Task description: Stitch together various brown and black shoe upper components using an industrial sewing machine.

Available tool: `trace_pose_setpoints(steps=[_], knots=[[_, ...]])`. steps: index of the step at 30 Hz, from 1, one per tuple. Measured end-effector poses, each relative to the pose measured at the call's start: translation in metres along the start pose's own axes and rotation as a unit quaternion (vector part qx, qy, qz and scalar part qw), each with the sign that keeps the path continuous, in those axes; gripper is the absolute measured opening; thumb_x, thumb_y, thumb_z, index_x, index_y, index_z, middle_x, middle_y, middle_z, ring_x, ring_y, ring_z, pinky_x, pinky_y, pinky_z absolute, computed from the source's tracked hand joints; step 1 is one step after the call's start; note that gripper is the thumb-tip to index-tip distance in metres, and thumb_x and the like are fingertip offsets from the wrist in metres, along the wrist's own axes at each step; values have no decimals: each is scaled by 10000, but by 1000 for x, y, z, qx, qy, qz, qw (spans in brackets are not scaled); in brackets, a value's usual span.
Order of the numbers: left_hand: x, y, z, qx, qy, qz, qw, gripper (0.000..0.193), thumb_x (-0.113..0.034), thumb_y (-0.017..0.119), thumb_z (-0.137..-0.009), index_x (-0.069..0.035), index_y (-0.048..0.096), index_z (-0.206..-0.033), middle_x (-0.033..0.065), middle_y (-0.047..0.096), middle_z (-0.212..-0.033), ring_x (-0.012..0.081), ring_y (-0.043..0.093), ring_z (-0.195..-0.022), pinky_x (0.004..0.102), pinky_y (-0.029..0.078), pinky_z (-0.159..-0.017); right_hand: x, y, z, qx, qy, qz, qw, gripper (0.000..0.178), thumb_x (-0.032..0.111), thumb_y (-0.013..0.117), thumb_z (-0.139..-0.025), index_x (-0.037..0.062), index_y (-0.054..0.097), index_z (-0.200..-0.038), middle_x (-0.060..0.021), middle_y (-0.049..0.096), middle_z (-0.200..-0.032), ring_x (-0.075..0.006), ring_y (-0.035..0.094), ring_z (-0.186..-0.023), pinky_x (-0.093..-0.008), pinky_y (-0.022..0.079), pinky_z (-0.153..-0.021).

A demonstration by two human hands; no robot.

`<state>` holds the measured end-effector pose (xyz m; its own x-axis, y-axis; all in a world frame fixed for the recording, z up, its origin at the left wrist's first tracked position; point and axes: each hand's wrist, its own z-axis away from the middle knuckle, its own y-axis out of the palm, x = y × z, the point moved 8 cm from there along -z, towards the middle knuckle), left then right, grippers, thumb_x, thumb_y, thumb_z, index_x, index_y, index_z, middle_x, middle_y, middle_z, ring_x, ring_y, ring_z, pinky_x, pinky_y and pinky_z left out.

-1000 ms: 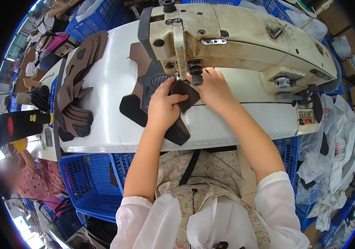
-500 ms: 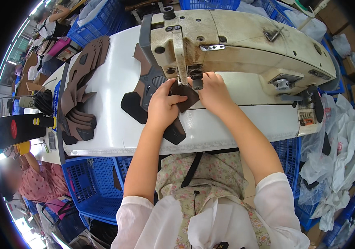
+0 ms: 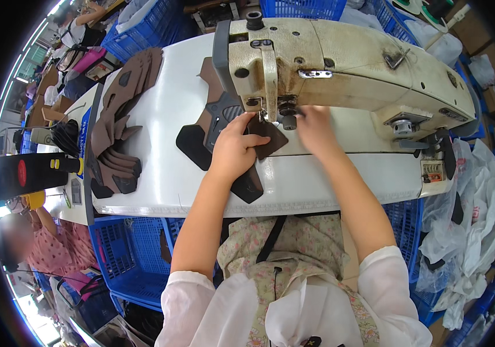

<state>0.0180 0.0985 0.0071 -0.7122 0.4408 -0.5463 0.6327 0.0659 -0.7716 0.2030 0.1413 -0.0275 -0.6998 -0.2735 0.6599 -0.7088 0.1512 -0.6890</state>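
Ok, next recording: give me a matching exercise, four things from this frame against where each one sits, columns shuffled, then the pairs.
Things:
1. left hand
2. right hand
3. stack of brown cut pieces
4. blue crate

Places:
A. at the left end of the white table
B. below the table's front edge, left of the person's lap
C. flat on the dark piece in front of the needle
D. under the arm of the sewing machine, right of the needle

Pairs: 1-C, 2-D, 3-A, 4-B
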Motion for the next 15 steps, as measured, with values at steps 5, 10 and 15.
trace_pose_setpoints(steps=[5, 10, 15], knots=[[8, -6, 0, 36, 29, 40, 998, 416, 68, 560, -662, -158, 810, -907, 179, 609, -1302, 341, 568, -1232, 403, 465, -1022, -44, -22, -13, -123, 262, -521, 803, 482, 255, 614, -974, 49, 485, -1390, -125, 542, -1398, -254, 507, -1297, -404, 442, -1066], [10, -8, -5, 42, 65, 57, 995, 476, 123, 516, -621, -123, 803, -913, 159, 614, -1318, 358, 589, -1183, 380, 474, -1001, -93, -31, -42, -179, 303, -611, 709, 524, 306, 554, -1009, 89, 405, -1462, -80, 496, -1453, -267, 510, -1298, -418, 441, -1067], [22, -7, -12, 118, 85, 91, 985, 439, 89, 578, -633, -157, 808, -915, 167, 600, -1327, 335, 532, -1275, 436, 399, -1101, -78, -59, -60, -156, 130, -273, 941, 484, 287, 568, -975, 93, 484, -1411, -138, 532, -1427, -290, 516, -1297, -437, 456, -1027]])
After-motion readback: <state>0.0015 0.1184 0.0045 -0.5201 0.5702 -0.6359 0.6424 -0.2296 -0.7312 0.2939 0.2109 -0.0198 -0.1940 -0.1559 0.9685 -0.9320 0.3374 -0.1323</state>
